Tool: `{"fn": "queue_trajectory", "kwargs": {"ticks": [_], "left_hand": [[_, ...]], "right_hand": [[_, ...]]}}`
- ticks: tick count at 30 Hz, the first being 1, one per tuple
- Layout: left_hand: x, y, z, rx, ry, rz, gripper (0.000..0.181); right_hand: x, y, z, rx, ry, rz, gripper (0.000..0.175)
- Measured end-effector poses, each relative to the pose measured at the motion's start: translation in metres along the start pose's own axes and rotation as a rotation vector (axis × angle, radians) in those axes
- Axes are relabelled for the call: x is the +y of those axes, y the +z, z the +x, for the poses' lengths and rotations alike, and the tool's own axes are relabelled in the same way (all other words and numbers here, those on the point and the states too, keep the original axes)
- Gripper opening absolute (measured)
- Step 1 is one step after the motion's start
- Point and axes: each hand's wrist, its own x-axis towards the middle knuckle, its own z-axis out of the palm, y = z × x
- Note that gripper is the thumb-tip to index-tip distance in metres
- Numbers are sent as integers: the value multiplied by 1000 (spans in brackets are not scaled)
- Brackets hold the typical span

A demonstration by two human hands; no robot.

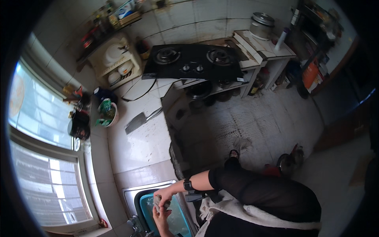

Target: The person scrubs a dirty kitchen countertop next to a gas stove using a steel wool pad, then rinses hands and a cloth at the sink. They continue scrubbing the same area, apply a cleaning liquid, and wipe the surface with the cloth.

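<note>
My right hand (165,194), with a black band on its wrist, grips a wet, greyish cloth (157,202) above a turquoise plastic basin (181,211). Just below it, my left hand (161,215) holds the lower part of the same bundle, its thumb pointing right. A small dark item shows between the hands, too unclear to name. Cloudy water lies in the basin, which stands in a metal sink (130,194) beside a metal faucet (134,222).
Farther along the tiled counter (142,154) lie a cleaver (136,123) and a basket with green packaging (107,114). A dish rack (118,63) and a black gas stove (192,63) stand beyond. Pots (285,163) and a rag (242,144) are on the floor.
</note>
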Motion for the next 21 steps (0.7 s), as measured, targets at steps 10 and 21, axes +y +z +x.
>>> {"fn": "queue_trajectory", "kwargs": {"ticks": [10,21], "left_hand": [[173,227,67,44,684,721,30],[269,528,102,-774,595,578,34]], "right_hand": [[-45,-184,-255,512,-493,-549,26],[-13,-317,-590,1021,-302,60,31]]}}
